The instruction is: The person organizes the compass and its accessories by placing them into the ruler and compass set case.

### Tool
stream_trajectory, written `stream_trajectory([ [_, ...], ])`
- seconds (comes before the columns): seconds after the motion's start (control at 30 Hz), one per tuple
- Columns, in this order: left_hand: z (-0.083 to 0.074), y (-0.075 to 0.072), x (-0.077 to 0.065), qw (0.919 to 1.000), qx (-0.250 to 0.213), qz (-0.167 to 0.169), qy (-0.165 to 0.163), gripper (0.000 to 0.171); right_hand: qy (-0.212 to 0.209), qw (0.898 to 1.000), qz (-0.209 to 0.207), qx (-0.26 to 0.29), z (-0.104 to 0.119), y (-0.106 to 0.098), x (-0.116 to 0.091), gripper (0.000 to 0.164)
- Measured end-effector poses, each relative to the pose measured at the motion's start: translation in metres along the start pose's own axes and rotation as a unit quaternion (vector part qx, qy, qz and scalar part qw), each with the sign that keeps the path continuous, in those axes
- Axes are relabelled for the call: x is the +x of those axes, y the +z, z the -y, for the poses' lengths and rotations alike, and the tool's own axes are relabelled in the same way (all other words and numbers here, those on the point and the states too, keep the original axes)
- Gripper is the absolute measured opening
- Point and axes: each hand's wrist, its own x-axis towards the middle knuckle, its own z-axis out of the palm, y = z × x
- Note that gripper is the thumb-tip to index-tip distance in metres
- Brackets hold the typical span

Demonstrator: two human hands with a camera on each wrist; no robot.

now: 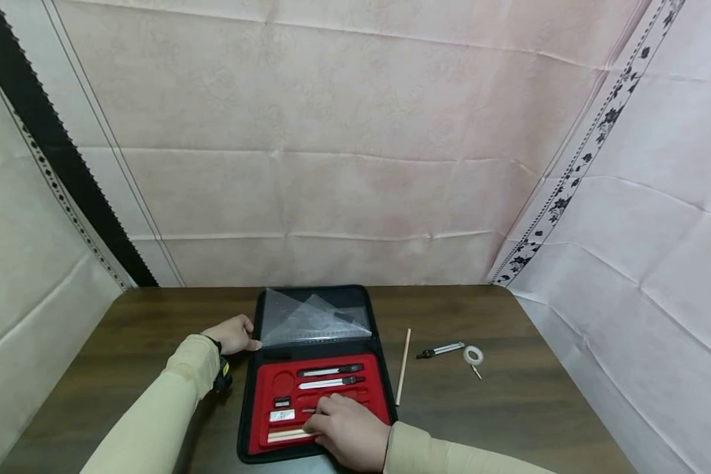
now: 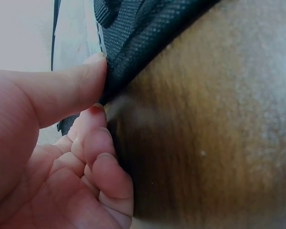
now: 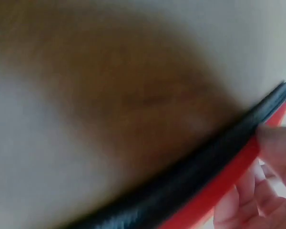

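Note:
A black zip case (image 1: 316,353) lies unfolded on the wooden table, with clear plastic set squares (image 1: 299,319) in its far half. Its near half holds a red tray (image 1: 284,382) with two compasses, a white eraser (image 1: 282,415), a small sharpener-like piece (image 1: 282,401) and pale wooden pencils (image 1: 287,435). My left hand (image 1: 234,334) pinches the case's left edge near the fold; the left wrist view shows the thumb (image 2: 81,83) on that black edge. Over the tray's lower right, my right hand (image 1: 352,431) has its curled thumb and fingers on a pencil's right end, partly hiding it.
Right of the case lie a loose pencil (image 1: 403,365), a compass-like tool (image 1: 441,350), a white ring-shaped roll (image 1: 473,355) and a small pale stick (image 1: 476,372). Cloth walls (image 1: 332,164) rise at the table's back and sides.

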Motion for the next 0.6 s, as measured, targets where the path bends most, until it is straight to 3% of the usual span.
stream_trajectory([
  [0.13, 0.002, 0.0, 0.0, 1.0, -0.005, -0.002, 0.001, 0.046, -0.021, 1.0, -0.009, -0.016, -0.005, -0.014, -0.002, 0.018],
  [0.23, 0.001, 0.0, 0.001, 1.0, -0.008, -0.004, 0.002, 0.046, -0.005, 0.998, -0.049, -0.047, -0.021, -0.026, -0.007, 0.01],
  [0.37, 0.002, 0.002, 0.001, 0.9999, -0.012, -0.002, 0.001, 0.046, 0.132, 0.985, -0.084, -0.068, -0.052, -0.045, -0.02, 0.006],
  [0.47, 0.003, 0.002, 0.0, 0.9999, -0.015, -0.002, 0.0, 0.047, 0.249, 0.96, -0.09, -0.092, -0.073, -0.053, -0.033, 0.012],
  [0.6, 0.003, 0.002, -0.001, 0.9999, -0.012, -0.005, 0.003, 0.047, 0.333, 0.932, -0.088, -0.115, -0.086, -0.05, -0.045, 0.019],
])
